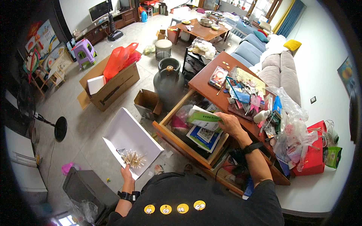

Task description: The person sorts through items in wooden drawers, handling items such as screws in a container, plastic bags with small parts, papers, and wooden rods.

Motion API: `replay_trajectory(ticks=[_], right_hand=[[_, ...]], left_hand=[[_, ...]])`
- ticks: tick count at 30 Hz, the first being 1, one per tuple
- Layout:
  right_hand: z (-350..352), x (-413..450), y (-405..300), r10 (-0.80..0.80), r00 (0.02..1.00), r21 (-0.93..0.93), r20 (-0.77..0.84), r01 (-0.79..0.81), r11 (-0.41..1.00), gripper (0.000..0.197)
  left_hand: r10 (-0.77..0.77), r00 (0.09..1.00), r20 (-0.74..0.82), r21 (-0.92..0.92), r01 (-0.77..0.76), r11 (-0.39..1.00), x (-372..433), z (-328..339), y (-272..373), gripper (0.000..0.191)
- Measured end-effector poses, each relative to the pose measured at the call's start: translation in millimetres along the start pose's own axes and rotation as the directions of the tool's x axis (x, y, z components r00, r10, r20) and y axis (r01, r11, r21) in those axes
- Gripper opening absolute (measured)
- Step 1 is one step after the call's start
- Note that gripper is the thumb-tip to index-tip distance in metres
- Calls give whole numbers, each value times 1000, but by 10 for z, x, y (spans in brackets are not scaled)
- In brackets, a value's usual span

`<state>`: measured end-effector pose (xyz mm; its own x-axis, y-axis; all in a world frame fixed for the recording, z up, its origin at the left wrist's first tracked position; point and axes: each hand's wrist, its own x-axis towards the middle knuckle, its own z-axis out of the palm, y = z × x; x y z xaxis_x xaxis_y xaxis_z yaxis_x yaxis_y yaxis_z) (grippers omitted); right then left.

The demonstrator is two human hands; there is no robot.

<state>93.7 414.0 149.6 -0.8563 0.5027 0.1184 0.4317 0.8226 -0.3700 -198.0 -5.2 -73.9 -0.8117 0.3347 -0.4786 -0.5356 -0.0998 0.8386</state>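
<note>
My left hand (127, 174) grips the near corner of a shallow white cardboard box (124, 128), tilted, with a loose bunch of cotton swabs (133, 158) and a small metal item in its lower end. Over the pulled-out wooden drawer (181, 149), my right hand (230, 124) pinches a green and white printed booklet (203, 117). Beneath it in the drawer lies a blue and white leaflet (205, 138) bearing a printed code. A clear plastic bag (182, 113) and something magenta are in the drawer's left part; its far contents are partly hidden by the booklet.
A phone (218, 77), coins and heaped small items, including a white bottle (261, 116), cover the brown desk (203, 67). Beyond the drawer stand a gas cylinder (169, 82) and a small open carton (148, 104). A large carton (118, 84) holds a red bag. Below my left arm is a grey bin (90, 189).
</note>
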Motion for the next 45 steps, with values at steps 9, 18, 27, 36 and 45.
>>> replay_trajectory(ticks=[9, 18, 27, 36, 45], right_hand=[[167, -93, 52, 122, 992, 57, 40, -124, 991, 28], [-1190, 276, 641, -75, 824, -511, -561, -274, 815, 27], [-141, 13, 571, -59, 963, -242, -264, -7, 970, 53], [1127, -398, -242, 292, 917, -320, 271, -200, 926, 69], [372, -235, 1, 108, 972, -62, -209, -123, 990, 19]], left_hand=[[-38, 999, -30, 31, 38, 999, -107, -88, 28, 38], [0, 998, -62, 12, 0, 1000, -210, -89, 84, 39], [27, 994, -103, -1, -27, 1000, -268, -216, -62, 35], [30, 988, -149, 55, -22, 998, -289, -278, -6, 33], [-31, 974, -226, 50, 44, 998, -289, -136, 20, 34]])
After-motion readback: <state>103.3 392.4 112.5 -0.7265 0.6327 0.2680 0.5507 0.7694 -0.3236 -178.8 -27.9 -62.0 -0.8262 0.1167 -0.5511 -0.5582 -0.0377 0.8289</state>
